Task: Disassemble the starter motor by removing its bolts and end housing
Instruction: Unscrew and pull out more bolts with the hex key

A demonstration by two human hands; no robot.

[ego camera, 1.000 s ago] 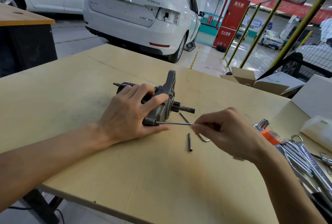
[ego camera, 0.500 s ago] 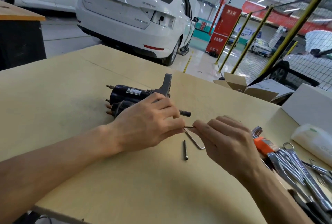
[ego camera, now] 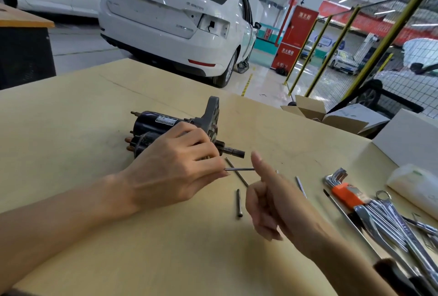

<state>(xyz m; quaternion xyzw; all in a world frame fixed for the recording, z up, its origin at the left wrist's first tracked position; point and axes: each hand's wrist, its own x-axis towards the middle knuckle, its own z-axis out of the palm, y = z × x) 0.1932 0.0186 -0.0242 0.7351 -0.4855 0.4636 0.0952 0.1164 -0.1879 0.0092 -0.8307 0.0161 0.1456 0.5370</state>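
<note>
We take the starter motor (ego camera: pixel 175 129) as our landmark: it lies on its side on the pale wooden table (ego camera: pixel 71 129), its dark cylindrical body away from the tools and its grey end housing (ego camera: pixel 212 115) standing upright at the shaft end, the shaft stub pointing toward the tool pile. Just in front of the motor, our left hand (ego camera: pixel 175 170) pinches one end of a long thin bolt (ego camera: pixel 239 169) between thumb and curled fingertips; the bolt lies level in the air, its free end reaching our right hand (ego camera: pixel 272 203). That hand hovers beyond the shaft tip with the forefinger raised and the other fingers loosely bent, gripping nothing we can see. On the table in front of the shaft lies a short loose bolt (ego camera: pixel 239 203). Farther from the motor, past the right hand, rest a set of hex keys (ego camera: pixel 339 183) in an orange holder and a heap of chrome wrenches (ego camera: pixel 391 222).
</note>
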